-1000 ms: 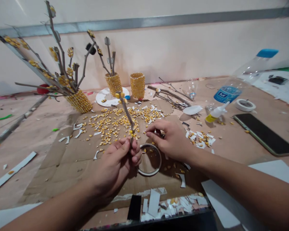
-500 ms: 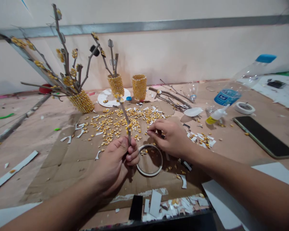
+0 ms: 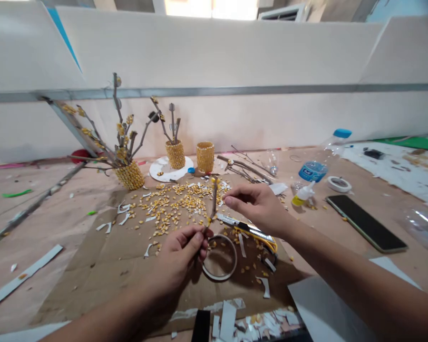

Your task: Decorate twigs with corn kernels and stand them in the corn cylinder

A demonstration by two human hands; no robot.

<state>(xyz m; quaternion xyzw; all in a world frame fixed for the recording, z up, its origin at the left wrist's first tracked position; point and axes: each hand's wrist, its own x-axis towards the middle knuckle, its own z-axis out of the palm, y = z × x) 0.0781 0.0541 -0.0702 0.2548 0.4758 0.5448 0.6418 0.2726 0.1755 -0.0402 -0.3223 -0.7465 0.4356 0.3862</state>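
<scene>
Lifted off the cardboard (image 3: 103,266), the right hand (image 3: 260,206) now hangs just right of the twig (image 3: 213,202), and a yellow utility knife (image 3: 253,231) lies uncovered beneath it. Its thumb and forefinger are pinched narrow; whether a kernel sits between them is too small to tell. The left hand (image 3: 185,247) is closed on the twig's bare lower end, holding it nearly upright above the tape ring (image 3: 219,256) in the near middle of the desk (image 3: 50,209).

The twig looks light, thin, stiff and likely brittle, and the kernels stuck along it could knock loose, so the bare base is the safest grip. Loose corn kernels (image 3: 178,206) are small, hard and probably slippery. The water bottle (image 3: 314,168) at far right has a blue label, unreadable here.
</scene>
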